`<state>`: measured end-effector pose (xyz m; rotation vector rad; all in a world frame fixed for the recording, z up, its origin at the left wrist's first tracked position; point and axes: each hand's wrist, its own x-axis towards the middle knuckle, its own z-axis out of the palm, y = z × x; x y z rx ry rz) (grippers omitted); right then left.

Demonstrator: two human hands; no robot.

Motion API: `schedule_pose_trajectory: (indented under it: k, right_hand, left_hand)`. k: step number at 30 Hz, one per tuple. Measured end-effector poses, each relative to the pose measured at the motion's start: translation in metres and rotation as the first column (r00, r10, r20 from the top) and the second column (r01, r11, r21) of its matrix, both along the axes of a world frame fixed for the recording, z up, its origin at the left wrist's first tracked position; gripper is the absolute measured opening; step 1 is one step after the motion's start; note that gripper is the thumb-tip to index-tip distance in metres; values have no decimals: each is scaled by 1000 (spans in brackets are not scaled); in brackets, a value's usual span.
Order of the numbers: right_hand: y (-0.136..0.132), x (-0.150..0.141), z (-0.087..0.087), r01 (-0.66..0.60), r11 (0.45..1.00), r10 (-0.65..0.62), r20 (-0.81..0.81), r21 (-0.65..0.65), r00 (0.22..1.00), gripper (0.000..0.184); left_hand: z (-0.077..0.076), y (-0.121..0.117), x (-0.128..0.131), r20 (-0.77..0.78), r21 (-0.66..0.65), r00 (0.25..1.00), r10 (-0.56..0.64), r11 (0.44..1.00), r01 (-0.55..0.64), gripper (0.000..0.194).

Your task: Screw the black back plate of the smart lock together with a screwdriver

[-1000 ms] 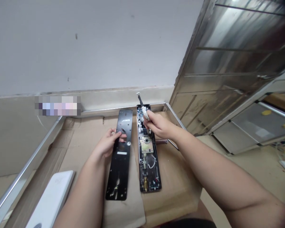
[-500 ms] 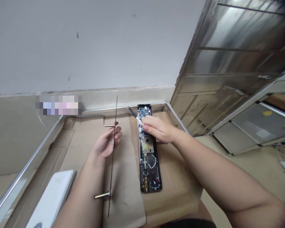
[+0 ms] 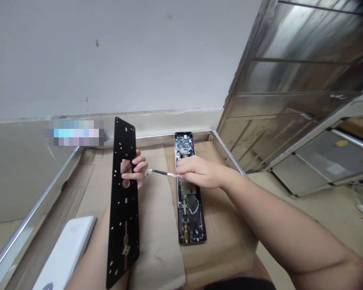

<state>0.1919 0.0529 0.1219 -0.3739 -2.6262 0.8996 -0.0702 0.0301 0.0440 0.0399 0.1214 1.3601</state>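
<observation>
My left hand [image 3: 138, 167] is closed on a long black metal plate [image 3: 121, 209] with many holes, held upright on its long side. Fingers show through and past the plate's right edge; a small metal piece sits near its lower end. My right hand [image 3: 199, 171] pinches a cable [image 3: 171, 175] in a white sleeve, its white connector end pointing left toward the plate. Below that hand lies an opened lock body [image 3: 185, 225], a long black housing with a circuit board at the far end and brass parts at the near end. The hand covers its middle.
Brown cardboard [image 3: 160, 249] lines a metal-framed table [image 3: 230, 155]. A white long-shaped panel [image 3: 66, 251] lies at the left. A wall stands behind; a metal door [image 3: 251, 117] and a grey-fronted cabinet [image 3: 314, 161] are to the right.
My left hand has turned the plate from edge-on to show its broad face, moving it left. My right hand has shifted slightly nearer, swinging the cable's connector down and left.
</observation>
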Motion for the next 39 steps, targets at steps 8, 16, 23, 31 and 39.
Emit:
schedule_pose_trajectory:
  k: [8,16,23,31,39]
  right_hand:
    - [-6,-7,-4,29,998,-34,83,56,996,25]
    - [-6,-9,-10,30,990,-37,48,138,998,19]
    - [-4,-13,-18,195,971,-202,41,136,979,18]
    - [-3,-13,-20,284,923,-261,-122,260,958,13]
    - [-9,-12,-18,527,752,-360,-424,396,831,14]
  left_hand:
    - [-3,-5,4,-186,-8,972,-141,990,142,34]
    - [0,-18,34,-380,-13,873,-307,945,327,43]
    - [-7,-24,47,-513,-39,809,-288,949,313,38]
    - [2,-26,61,-580,-17,798,-166,981,192,25]
    - [3,-27,71,-619,52,784,-55,992,111,28]
